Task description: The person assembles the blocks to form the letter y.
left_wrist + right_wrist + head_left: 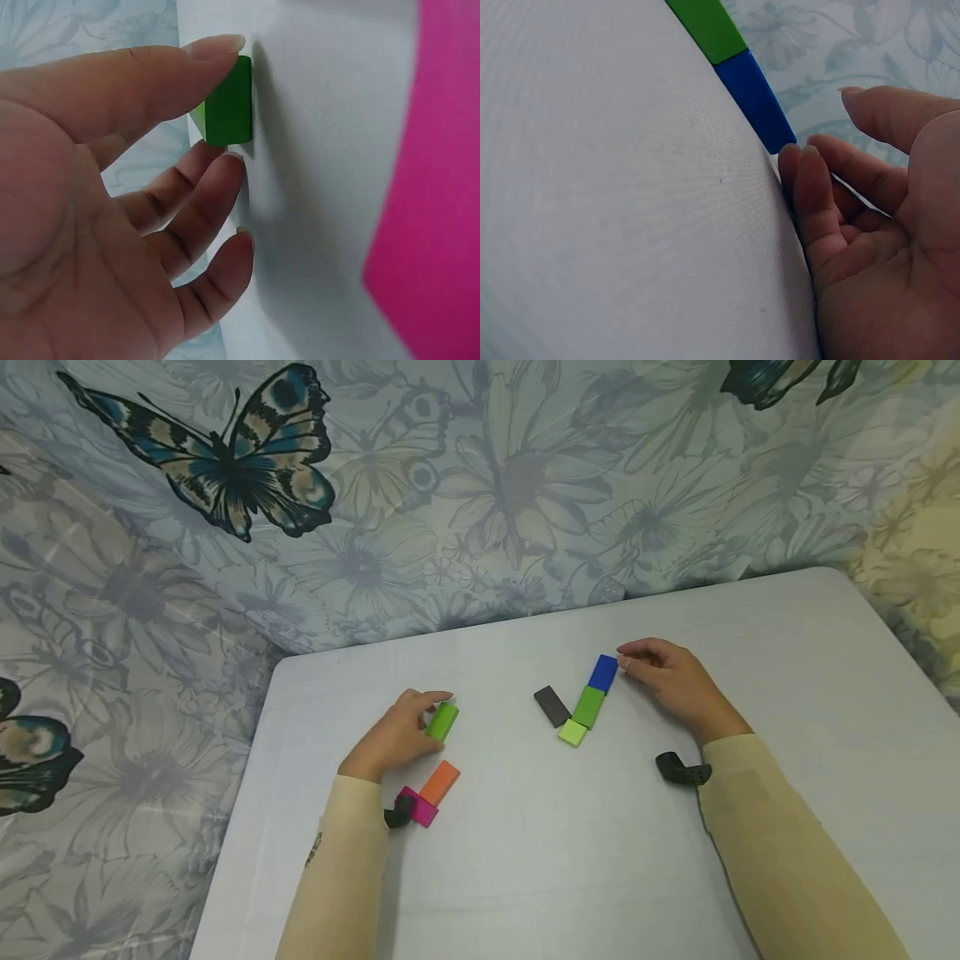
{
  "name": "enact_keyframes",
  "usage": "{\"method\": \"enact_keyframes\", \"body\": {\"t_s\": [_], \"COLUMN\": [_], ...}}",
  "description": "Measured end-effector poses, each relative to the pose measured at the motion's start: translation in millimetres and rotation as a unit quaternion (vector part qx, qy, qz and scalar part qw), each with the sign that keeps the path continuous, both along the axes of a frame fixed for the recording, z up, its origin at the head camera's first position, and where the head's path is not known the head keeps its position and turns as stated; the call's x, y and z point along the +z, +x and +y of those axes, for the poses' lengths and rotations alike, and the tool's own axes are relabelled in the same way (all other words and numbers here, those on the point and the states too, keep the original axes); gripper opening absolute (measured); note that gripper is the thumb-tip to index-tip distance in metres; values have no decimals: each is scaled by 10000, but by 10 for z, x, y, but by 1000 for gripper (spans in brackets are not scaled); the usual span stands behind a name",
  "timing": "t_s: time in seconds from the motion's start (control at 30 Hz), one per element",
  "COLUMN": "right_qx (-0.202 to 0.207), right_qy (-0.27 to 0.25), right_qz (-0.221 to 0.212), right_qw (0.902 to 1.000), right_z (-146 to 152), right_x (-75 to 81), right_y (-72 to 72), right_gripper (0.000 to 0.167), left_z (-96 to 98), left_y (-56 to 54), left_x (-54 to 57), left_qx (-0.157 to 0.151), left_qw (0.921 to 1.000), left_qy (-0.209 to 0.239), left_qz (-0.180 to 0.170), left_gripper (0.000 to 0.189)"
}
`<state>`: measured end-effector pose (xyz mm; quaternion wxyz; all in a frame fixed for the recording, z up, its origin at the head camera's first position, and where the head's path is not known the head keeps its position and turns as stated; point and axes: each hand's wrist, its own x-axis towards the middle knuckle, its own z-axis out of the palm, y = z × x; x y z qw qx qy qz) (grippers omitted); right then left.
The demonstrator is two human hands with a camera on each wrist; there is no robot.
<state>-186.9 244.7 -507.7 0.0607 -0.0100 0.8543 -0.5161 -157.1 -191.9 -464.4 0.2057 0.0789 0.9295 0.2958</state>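
Note:
My left hand (397, 737) pinches a bright green block (442, 722) by its ends, thumb at the near end and index finger at the far end. In the left wrist view the green block (229, 101) stands close to the tabletop. My right hand (684, 687) lies beside a blue block (603, 674), fingertips right at its end and thumb held apart in the right wrist view. That blue block (757, 101) continues in line with a second green block (588, 707). A lime block (573, 732) and a dark grey block (552, 706) adjoin the row's near end.
Near my left wrist, an orange block (439, 782) meets a magenta block (424, 812), partly hidden by the dark wrist camera (400, 812). Everything lies on a white table (525, 860), its back edge by patterned wallpaper (517, 485).

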Motion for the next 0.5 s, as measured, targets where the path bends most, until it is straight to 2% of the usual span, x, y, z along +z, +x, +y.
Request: {"method": "enact_keyframes", "body": {"t_s": [0.13, 0.27, 0.5], "right_qx": [-6, -30, -48], "right_qy": [-1, 2, 3], "right_qz": [27, 3, -52], "right_qw": [10000, 10000, 10000], "right_z": [-1, -1, 8], "right_x": [2, 8, -3], "right_y": [1, 3, -6], "right_gripper": [49, 48, 49], "left_z": [-5, 0, -13], "left_y": [-9, -28, -45], "left_x": [13, 15, 50], "left_qx": [51, 21, 75], "left_qw": [10000, 9998, 9993], "left_qy": [-7, -100, -288], "left_qz": [0, 141, 234], "left_gripper": [71, 67, 65]}}
